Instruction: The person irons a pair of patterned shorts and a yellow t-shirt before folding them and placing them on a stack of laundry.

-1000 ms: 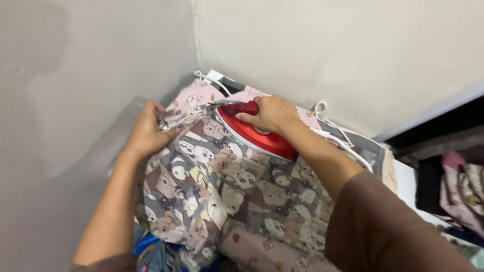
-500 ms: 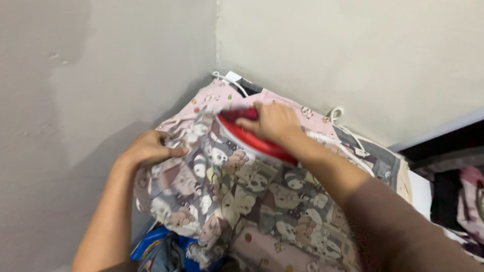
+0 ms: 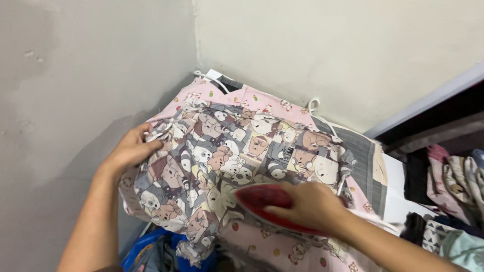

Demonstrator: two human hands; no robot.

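Right hand (image 3: 310, 205) is wrapped around the handle of the red iron (image 3: 272, 201), which sits on the near edge of the bear-print cloth (image 3: 237, 151). Left hand (image 3: 132, 148) pinches the cloth's left edge, fingers closed on a bunched bit. Cloth is spread over a pink pad (image 3: 282, 249) in the wall corner. White cord (image 3: 315, 108) loops by the wall, clothes pile (image 3: 454, 181) off to the right, blue stuff (image 3: 146, 247) below.

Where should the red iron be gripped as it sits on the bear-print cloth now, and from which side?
Grip the red iron by its top handle, coming from above and behind, as the right hand does now. Its pointed nose faces left, its flat sole lies on the bear-print cloth. The left hand pins the cloth's left edge.
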